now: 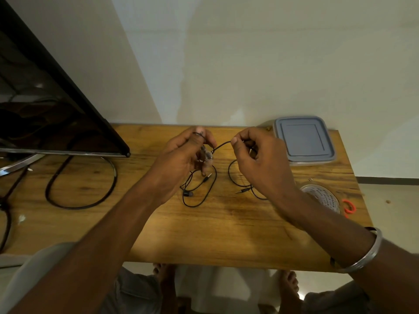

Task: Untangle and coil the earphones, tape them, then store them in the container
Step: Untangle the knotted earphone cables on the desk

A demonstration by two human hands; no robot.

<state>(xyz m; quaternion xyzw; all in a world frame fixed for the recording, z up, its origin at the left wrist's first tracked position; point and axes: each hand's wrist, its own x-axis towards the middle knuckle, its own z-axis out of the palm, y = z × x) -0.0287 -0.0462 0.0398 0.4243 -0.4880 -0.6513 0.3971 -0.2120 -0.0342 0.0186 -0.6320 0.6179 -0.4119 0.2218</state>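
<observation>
Black earphones (199, 196) hang in loose loops from both hands down onto the wooden table (204, 232). My left hand (181, 155) holds a bunch of the cable, with one strand over a fingertip. My right hand (258, 155) pinches the cable a short way to the right, and a taut strand runs between the two hands. An earbud (188, 194) and two jack plugs (242, 191) lie on the table below. A lidded grey container (305, 140) sits at the back right. A roll of clear tape (322, 196) lies partly hidden behind my right forearm.
A dark monitor (45, 105) on a metal stand fills the left side, with a thick black cable (81, 184) looped on the table beneath it. A small orange piece (349, 209) lies at the right edge. A wall stands behind the table.
</observation>
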